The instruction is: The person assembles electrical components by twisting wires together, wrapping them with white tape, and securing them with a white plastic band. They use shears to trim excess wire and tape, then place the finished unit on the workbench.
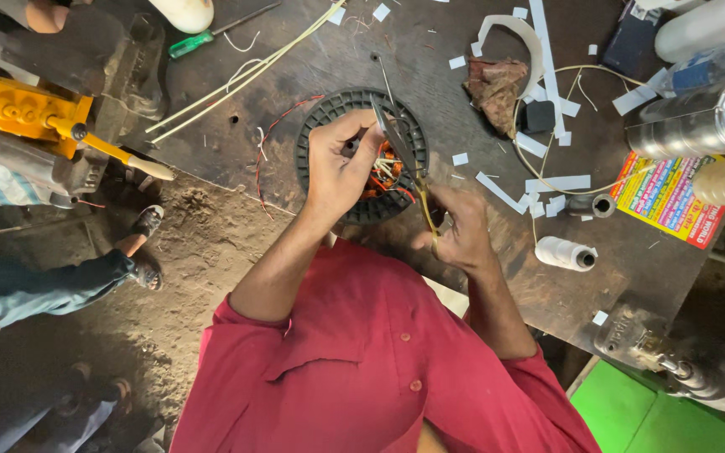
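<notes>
My right hand [455, 228] is closed around the handles of a pair of scissors [404, 159], blades pointing into the copper windings [386, 172]. My left hand [341, 164] grips the black round stator [329, 113], fingers curled at its centre. It lies on the dark bench [430, 92], near white paper strips [547, 180] and a thread spool [565, 253].

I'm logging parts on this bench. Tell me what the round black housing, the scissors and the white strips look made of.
Round black housing: likely moulded plastic, matte, ribbed rim. Scissors, in the right hand: metal, dull grey blades. White strips: probably paper or thin insulating sheet, flat, cut edges, one curling.
</notes>
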